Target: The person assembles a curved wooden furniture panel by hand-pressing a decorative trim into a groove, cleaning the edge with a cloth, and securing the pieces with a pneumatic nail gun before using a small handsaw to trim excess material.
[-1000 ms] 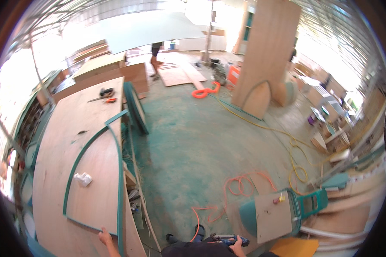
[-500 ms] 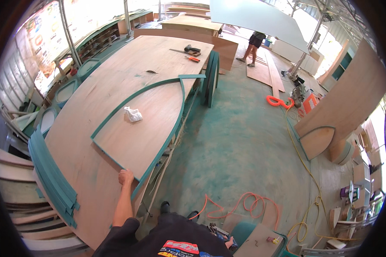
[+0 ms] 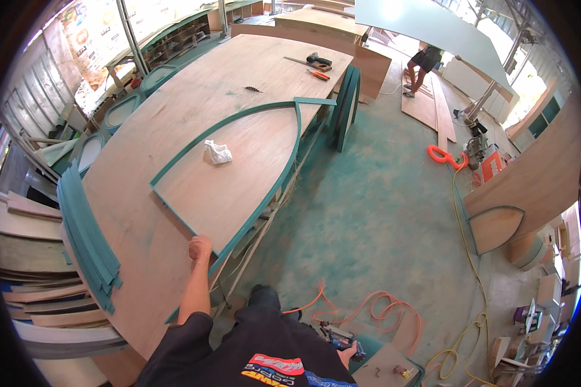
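Note:
My left hand (image 3: pixel 200 247) is closed on the straight near edge of a pointed-arch panel frame (image 3: pixel 243 226), by its lower corner. The frame has green edging round a pale plywood face and lies on a large plywood-topped worktable (image 3: pixel 132 258). A crumpled white bag (image 3: pixel 217 152) rests on the panel. Down at my right side, my right hand (image 3: pixel 348 354) is wrapped round a blue and black nail gun (image 3: pixel 336 338), partly hidden by my shirt. A short green strip (image 3: pixel 315 101) lies across the arch's far tip.
Green curved strips (image 3: pixel 87 238) are stacked along the table's left edge. A drill (image 3: pixel 318 60) and orange-handled pliers (image 3: pixel 317 75) lie at the far end. An orange hose (image 3: pixel 376 302) and a yellow hose (image 3: pixel 476 277) cross the floor. Another person (image 3: pixel 421 68) stands far back.
The view has shifted, so the table and panel sit further right in it. My left hand keeps its hold on the frame. More of the nail gun and right hand shows.

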Demonstrator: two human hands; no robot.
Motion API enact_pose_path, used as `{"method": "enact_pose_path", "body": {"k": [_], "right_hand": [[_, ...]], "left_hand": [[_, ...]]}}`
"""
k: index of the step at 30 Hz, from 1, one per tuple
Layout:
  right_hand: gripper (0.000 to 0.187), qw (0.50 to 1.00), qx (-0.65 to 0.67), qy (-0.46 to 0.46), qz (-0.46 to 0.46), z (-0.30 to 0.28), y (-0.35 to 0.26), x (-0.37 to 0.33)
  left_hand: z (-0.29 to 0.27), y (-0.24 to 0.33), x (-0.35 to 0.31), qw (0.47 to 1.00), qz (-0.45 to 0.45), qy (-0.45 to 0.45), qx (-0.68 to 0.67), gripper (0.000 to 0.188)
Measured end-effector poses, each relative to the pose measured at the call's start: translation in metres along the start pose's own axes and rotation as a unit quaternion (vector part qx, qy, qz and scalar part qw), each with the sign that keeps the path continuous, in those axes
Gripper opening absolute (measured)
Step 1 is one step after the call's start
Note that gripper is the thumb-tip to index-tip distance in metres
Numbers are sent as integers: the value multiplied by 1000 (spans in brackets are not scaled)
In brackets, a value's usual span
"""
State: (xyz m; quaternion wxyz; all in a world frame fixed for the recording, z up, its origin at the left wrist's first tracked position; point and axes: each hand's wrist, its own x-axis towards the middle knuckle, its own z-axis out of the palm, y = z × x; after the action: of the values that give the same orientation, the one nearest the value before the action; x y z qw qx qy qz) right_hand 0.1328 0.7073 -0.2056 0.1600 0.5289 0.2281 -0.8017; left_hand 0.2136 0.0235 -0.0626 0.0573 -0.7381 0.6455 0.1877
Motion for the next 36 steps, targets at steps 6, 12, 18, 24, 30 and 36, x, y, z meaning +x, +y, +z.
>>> {"method": "enact_pose_path", "body": {"k": [6,12,18,24,30,36], "right_hand": [[43,981,-58,133,-132,69,9,8],[45,957,-43,181,-225,167,1,26],[45,907,49,266,-323,311,-31,48],[38,924,83,11,-372,556,-107,110],[30,878,-192,-225,-375,878,-83,96],[17,622,-481,-450,-423,1144,0,122]], "left_hand": [[11,-7,-19,991,-28,110,-65,53],[33,-26,-14,983,-45,180,-11,62],[20,-11,-32,979,-57,192,43,61],[11,-11,-30,988,-92,122,18,62],[-6,24,-47,969,-234,78,-3,54],[18,137,-64,870,-340,353,51,41]]}}
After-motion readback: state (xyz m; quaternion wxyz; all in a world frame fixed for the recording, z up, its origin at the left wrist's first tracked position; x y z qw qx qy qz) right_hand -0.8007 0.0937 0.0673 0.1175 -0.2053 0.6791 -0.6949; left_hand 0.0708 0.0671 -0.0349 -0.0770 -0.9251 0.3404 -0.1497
